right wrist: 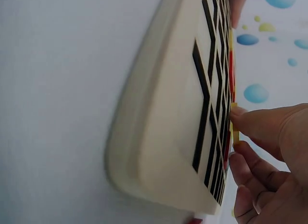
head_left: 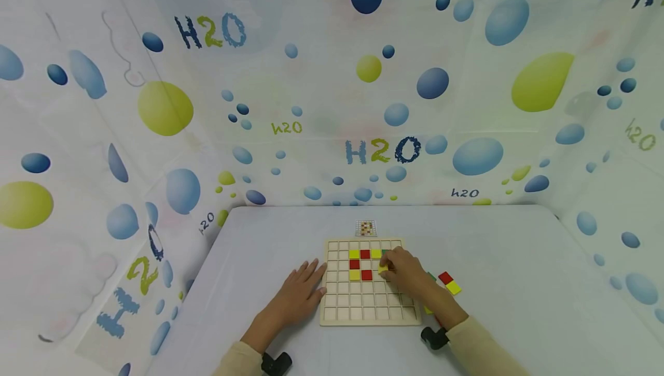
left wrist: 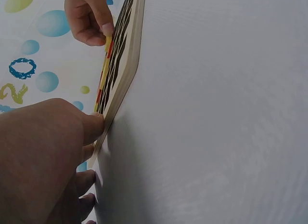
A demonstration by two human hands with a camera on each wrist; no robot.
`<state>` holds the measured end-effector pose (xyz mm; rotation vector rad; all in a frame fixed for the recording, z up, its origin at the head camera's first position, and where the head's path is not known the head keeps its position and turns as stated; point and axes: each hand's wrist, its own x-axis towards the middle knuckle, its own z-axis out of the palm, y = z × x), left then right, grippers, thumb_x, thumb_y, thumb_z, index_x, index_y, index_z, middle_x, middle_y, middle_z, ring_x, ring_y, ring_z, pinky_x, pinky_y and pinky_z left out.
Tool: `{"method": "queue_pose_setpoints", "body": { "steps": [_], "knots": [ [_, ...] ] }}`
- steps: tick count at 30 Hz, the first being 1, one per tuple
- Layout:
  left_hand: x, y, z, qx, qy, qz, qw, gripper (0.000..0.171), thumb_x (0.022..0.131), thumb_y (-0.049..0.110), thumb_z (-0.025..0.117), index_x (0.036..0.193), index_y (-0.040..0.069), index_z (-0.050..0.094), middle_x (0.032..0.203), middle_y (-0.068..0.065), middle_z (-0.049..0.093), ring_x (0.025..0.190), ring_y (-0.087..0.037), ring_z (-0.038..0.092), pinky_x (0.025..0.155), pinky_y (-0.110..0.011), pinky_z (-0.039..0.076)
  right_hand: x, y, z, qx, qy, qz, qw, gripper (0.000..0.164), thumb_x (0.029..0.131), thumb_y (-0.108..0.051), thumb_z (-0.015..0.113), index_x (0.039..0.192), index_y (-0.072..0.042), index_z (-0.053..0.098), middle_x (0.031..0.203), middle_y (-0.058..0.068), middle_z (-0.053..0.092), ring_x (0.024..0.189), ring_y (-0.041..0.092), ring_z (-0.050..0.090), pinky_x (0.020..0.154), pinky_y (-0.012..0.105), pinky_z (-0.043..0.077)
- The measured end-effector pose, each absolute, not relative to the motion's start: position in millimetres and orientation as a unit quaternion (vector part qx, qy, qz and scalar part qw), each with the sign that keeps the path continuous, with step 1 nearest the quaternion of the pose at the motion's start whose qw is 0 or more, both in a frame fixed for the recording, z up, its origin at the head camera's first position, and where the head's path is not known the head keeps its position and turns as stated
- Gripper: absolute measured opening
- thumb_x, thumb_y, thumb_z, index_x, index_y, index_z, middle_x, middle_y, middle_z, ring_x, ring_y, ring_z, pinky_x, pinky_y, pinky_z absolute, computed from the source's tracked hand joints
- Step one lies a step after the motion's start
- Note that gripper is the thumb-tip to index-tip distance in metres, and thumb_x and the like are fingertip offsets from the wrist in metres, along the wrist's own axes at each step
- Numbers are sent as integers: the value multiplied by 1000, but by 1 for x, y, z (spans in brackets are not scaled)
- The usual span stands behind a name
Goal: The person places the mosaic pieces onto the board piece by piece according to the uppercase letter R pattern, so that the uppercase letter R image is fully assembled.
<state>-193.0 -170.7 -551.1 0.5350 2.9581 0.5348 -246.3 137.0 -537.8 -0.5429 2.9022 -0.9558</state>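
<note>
A wooden grid board (head_left: 370,314) lies on the white table. Several red and yellow square tiles fill cells in its upper part, such as a red tile (head_left: 366,275) and a yellow tile (head_left: 355,275); a green one is partly covered at the upper right. My right hand (head_left: 407,272) pinches another yellow tile (right wrist: 235,130) between thumb and fingers, over the board's right side. It stands on edge in the right wrist view. With fingers spread, my left hand (head_left: 297,294) rests at the board's left edge, its thumb touching the rim in the left wrist view.
Loose tiles lie right of the board, among them a red tile (head_left: 445,277) and a yellow tile (head_left: 453,288); others are partly hidden under the right forearm. A small printed pattern card (head_left: 365,228) lies behind the board. A patterned curtain (head_left: 321,76) surrounds the table.
</note>
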Motion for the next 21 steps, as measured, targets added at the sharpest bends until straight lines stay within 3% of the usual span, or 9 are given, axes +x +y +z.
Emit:
{"method": "queue_pose_setpoints", "body": {
  "steps": [21],
  "knots": [
    [-194,-172,-550,178,967,175,43,61,111,41,49,166,15,37,172,-14,31,160,-40,25,127,-63,24,-242,128,-540,-205,942,-266,31,14,94,-19,82,100,-22,71,99,-8,60,98,15,53,91,44,47]
  ]
}}
